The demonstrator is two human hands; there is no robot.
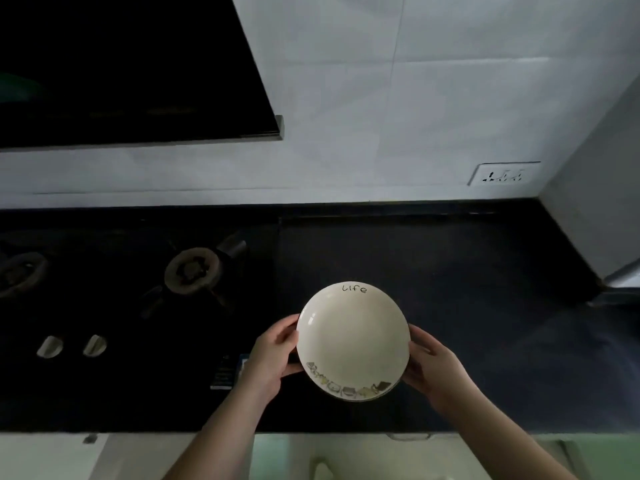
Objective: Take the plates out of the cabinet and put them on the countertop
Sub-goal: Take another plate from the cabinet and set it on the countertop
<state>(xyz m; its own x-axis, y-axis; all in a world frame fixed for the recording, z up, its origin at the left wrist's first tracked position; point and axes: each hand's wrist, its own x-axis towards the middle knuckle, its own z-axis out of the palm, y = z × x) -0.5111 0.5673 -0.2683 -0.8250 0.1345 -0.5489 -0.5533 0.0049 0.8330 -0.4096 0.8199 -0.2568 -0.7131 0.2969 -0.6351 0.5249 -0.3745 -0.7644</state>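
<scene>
A round cream plate (353, 341) with the word "life" at its far rim and a printed pattern along its near rim is held over the black countertop (467, 289). My left hand (268, 358) grips its left edge, thumb on the rim. My right hand (431, 367) grips its right edge. Whether the plate touches the counter I cannot tell. The cabinet it came from is not in view.
A black gas hob (138, 289) with a burner (192, 270) and two knobs (71, 345) lies to the left. A dark range hood (121, 71) hangs above it. A wall socket (504, 174) sits on the white tiled wall. Cabinet fronts (138, 455) run along the bottom.
</scene>
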